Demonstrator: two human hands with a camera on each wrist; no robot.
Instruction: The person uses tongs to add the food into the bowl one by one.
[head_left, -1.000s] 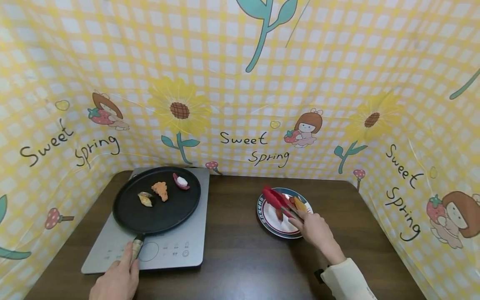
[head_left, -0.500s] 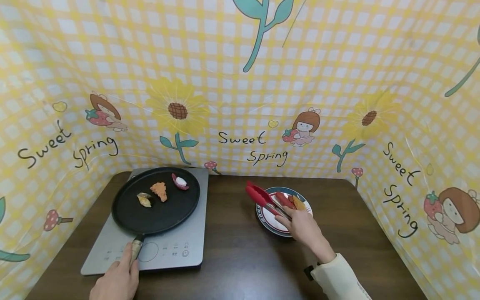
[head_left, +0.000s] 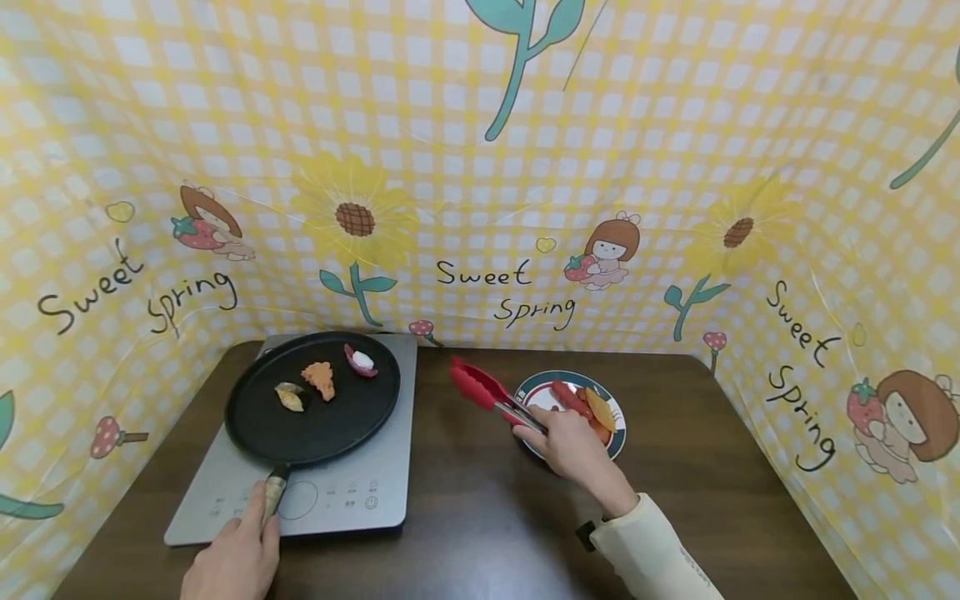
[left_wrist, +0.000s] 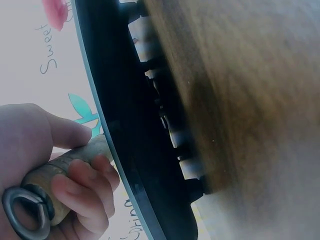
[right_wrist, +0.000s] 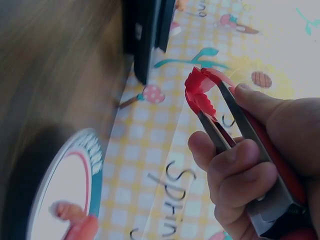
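My left hand (head_left: 232, 554) grips the handle (head_left: 274, 493) of a flat black frying pan (head_left: 337, 442), which sits on a silver induction cooker (head_left: 390, 500). Three small foods lie in the pan: a shell-like piece (head_left: 290, 397), an orange-brown fried piece (head_left: 320, 379) and a pink shell with white filling (head_left: 362, 361). My right hand (head_left: 573, 450) holds red-tipped tongs (head_left: 480, 385), fingers wrapped round their metal arms. The tongs' red heads (right_wrist: 201, 92) are close together in the right wrist view, with no food visible between them. They point left, between plate and pan.
Beneath and beyond my right hand is a patterned plate (head_left: 538, 392) with red sausage-like pieces (head_left: 572, 400) and a yellow wedge (head_left: 600, 410). A brown wooden table (head_left: 465, 500) carries everything. Yellow checked cloth (head_left: 480, 208) stands behind and at both sides.
My right hand has carried the tongs left, off the plate toward the pan, baring the red and yellow food. My left hand stays on the handle.
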